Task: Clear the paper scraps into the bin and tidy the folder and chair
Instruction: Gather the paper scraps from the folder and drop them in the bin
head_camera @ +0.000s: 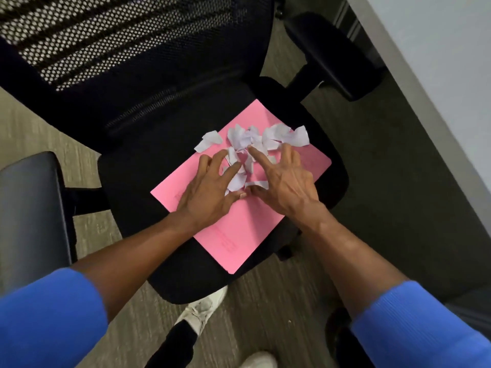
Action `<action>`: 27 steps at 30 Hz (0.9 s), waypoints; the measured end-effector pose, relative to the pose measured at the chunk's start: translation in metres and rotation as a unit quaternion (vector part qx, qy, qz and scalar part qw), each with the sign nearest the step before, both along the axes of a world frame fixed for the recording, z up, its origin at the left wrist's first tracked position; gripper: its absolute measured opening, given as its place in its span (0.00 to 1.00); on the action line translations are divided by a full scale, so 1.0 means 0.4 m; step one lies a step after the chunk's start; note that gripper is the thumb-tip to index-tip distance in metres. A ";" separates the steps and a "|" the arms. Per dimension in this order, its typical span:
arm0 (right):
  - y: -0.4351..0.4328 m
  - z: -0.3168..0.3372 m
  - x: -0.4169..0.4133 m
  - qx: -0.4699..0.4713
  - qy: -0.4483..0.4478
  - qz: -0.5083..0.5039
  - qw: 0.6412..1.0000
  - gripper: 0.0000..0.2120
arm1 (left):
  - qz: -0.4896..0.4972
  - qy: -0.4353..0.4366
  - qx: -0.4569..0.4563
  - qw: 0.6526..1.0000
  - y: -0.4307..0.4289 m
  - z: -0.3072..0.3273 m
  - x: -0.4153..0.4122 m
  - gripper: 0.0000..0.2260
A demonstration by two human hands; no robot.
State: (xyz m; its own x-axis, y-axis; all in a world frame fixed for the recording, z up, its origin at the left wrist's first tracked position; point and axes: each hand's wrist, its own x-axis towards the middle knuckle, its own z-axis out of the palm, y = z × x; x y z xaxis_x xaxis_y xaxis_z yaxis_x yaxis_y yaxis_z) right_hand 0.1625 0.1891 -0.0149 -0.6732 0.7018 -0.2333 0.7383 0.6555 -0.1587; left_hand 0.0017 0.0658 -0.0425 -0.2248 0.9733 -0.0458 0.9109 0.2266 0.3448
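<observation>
Left hand (pixel 210 193) and right hand (pixel 284 181), fingers spread and gripping nothing, rake scraps (pixel 252 142) on the folder (pixel 239 229): feather-light, loose, best scooped together, or carried on the stiff folder.

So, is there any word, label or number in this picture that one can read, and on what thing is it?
Pink folder: faint printed lines near its lower edge and left side, too blurred to read.
Paper scraps: no marks clear enough to read.
Chair: no label shows.
Nothing here is readable.
</observation>
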 end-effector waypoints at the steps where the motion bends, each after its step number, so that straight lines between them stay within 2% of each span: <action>1: 0.001 0.000 -0.008 0.001 -0.005 0.013 1.000 0.40 | -0.005 0.003 0.006 1.000 -0.002 -0.001 -0.002 0.30; 5: -0.002 -0.006 -0.028 -0.007 -0.001 0.049 0.999 0.29 | -0.011 0.008 0.025 1.000 -0.015 -0.013 -0.005 0.21; 8: -0.019 -0.015 -0.028 -0.010 0.035 0.041 0.999 0.17 | -0.001 0.009 0.048 0.999 -0.023 -0.027 0.001 0.16; 11: -0.044 -0.027 -0.012 0.000 0.078 0.027 0.997 0.12 | 0.011 -0.005 0.072 0.997 -0.026 -0.032 0.012 0.14; 20: -0.120 -0.063 0.056 -0.035 0.200 -0.057 0.977 0.12 | 0.051 -0.072 0.108 0.990 -0.069 -0.016 0.063 0.11; 27: -0.195 -0.067 0.191 -0.008 0.335 -0.188 0.923 0.07 | 0.059 -0.135 0.148 0.978 -0.127 -0.014 0.173 0.11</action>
